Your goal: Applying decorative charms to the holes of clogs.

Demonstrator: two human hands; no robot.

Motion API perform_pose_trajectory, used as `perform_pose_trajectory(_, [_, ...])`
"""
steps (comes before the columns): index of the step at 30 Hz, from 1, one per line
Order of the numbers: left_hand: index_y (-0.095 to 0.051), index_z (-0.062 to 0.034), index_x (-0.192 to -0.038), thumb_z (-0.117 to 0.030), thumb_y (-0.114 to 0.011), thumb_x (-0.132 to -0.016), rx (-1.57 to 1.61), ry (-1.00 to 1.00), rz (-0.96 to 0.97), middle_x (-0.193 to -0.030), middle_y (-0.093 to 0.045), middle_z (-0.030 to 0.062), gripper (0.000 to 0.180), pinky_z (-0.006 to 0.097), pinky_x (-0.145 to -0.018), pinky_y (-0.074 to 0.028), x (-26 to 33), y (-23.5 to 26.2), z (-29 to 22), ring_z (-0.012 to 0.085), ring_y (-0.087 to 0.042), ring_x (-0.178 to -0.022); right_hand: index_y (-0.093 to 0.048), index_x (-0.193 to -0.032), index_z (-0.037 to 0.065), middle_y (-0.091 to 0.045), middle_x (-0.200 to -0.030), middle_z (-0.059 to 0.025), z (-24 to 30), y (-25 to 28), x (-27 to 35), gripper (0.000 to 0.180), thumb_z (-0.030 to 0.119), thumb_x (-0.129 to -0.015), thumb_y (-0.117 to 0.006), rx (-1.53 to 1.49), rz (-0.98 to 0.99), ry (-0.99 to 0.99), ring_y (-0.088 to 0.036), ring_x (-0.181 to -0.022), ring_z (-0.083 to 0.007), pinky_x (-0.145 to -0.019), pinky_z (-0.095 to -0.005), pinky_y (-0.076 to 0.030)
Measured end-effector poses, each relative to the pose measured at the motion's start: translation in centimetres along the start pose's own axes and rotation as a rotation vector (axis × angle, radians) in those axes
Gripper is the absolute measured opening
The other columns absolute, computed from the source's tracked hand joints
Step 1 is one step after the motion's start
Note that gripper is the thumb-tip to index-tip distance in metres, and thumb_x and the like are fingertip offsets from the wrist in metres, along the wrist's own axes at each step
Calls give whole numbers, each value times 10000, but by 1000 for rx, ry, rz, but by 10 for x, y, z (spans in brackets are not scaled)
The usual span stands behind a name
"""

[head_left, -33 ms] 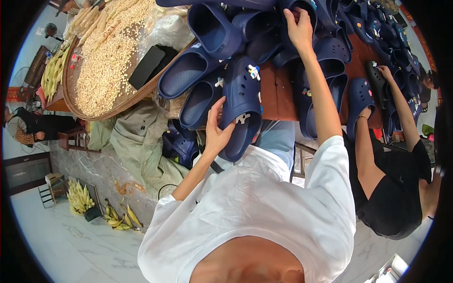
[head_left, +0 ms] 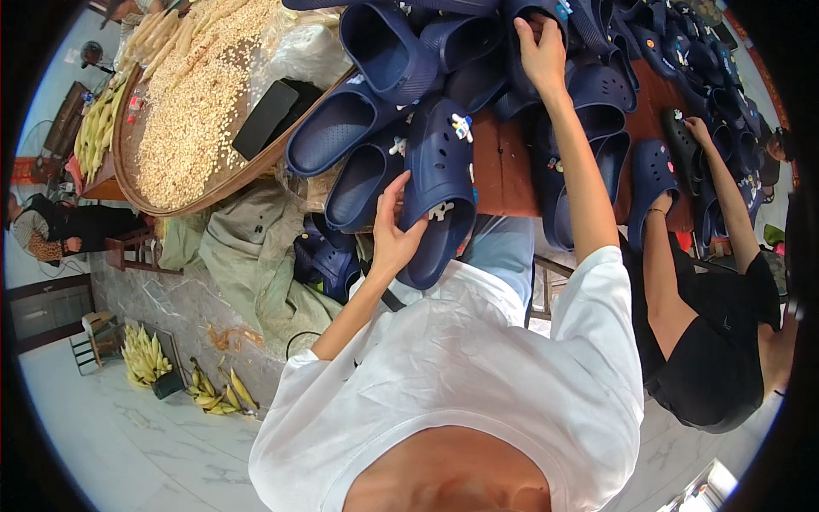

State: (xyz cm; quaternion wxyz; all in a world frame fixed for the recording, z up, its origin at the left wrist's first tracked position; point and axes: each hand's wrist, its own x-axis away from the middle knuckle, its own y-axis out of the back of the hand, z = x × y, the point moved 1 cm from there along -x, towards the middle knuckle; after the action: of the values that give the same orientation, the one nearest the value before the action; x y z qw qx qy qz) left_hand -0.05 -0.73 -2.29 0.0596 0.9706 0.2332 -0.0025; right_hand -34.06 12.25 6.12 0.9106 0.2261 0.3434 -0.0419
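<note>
in our left hand (head_left: 398,235) the fingers are grasping one navy clog (head_left: 438,171) by its side, likely to steady it over the near edge of the tabletop (head_left: 503,171) — heel opening toward us — while our right hand (head_left: 543,64) is resting at a farther clog (head_left: 514,61), its grip unclear to us. we are counting at least three charms (head_left: 461,128) on the held clog, one phone (head_left: 277,118) on one tray (head_left: 256,175), and piled clogs (head_left: 388,55) past numbering.

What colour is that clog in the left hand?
The clog in the left hand is dark blue, best seen in the head view.
</note>
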Motion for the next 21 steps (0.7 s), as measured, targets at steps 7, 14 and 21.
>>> perform_pose_trajectory(7, [-492,-152,-1336,-9,-676,-727,-45,30,-41,-1030,-491,89,652,318,-840,-444,-8,-13,-9,199,-526,-936,-594,-1039,10,-630,-959,-153,57,32,76,196,160,-913,-586,-103,44,21,-635,-882,-272,-800,-336,-493])
perform_pose_trajectory(14, [-487,-135,-1336,-18,-685,-778,-240,-29,-69,-1103,-523,81,604,294,-837,-451,-10,-17,-18,172,-548,-978,-600,-981,-11,-613,-918,-120,90,73,220,93,1,-897,-561,-289,62,-122,-588,-809,-214,-753,-319,-469])
perform_pose_trajectory(21, [-462,-119,-1359,-45,-712,-755,-246,-48,-68,-1134,-501,91,658,306,-851,-451,-6,-21,-20,176,-537,-1005,-507,-1216,-27,-553,-1123,-218,107,39,275,361,3,-858,-548,-196,397,-155,-554,-1029,-381,-865,-426,-450])
